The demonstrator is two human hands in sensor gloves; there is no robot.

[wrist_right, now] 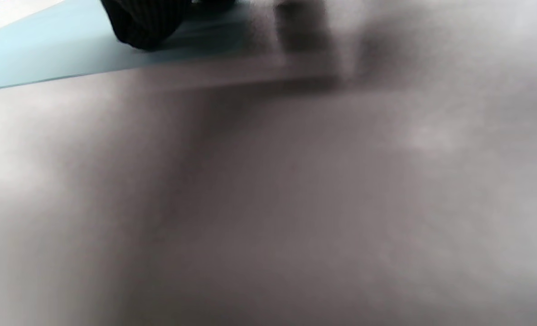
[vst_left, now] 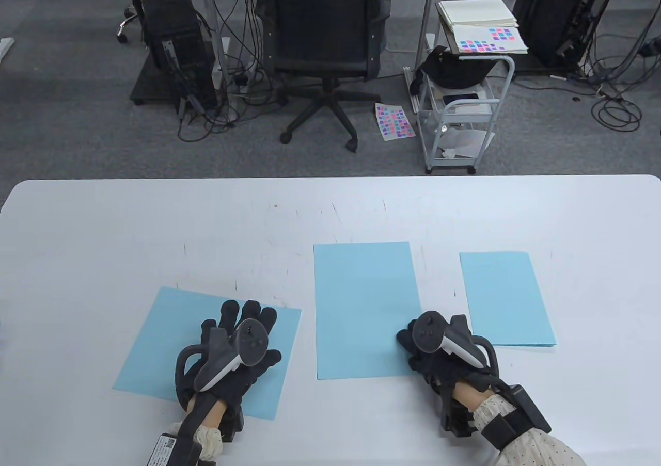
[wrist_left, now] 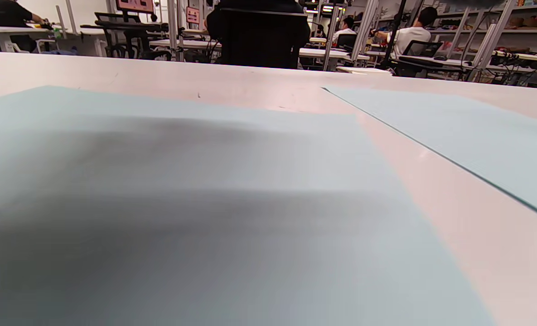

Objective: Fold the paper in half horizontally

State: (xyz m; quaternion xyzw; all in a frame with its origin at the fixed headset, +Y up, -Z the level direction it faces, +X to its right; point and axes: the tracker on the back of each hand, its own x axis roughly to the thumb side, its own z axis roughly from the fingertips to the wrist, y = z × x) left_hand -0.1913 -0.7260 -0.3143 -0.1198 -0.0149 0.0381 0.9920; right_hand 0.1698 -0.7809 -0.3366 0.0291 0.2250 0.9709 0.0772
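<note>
While the left hand (vst_left: 232, 352) lies flat, fingers spread, on the left sheet (vst_left: 155, 347), the right hand (vst_left: 439, 347), nearer the middle sheet (vst_left: 364, 306), touches its near-right edge, holding nothing, its long axis running away from the person.

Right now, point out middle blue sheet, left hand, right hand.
middle blue sheet (vst_left: 364, 301), table view, bare centre.
left hand (vst_left: 235, 352), table view, middle of the hand, under the tracker.
right hand (vst_left: 439, 350), table view, middle of the hand.

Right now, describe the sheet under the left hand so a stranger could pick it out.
On the white table lie three light blue sheets. It is the leftmost sheet, nearest the front edge. Only it lies skewed, with the left hand resting flat on it.
</note>
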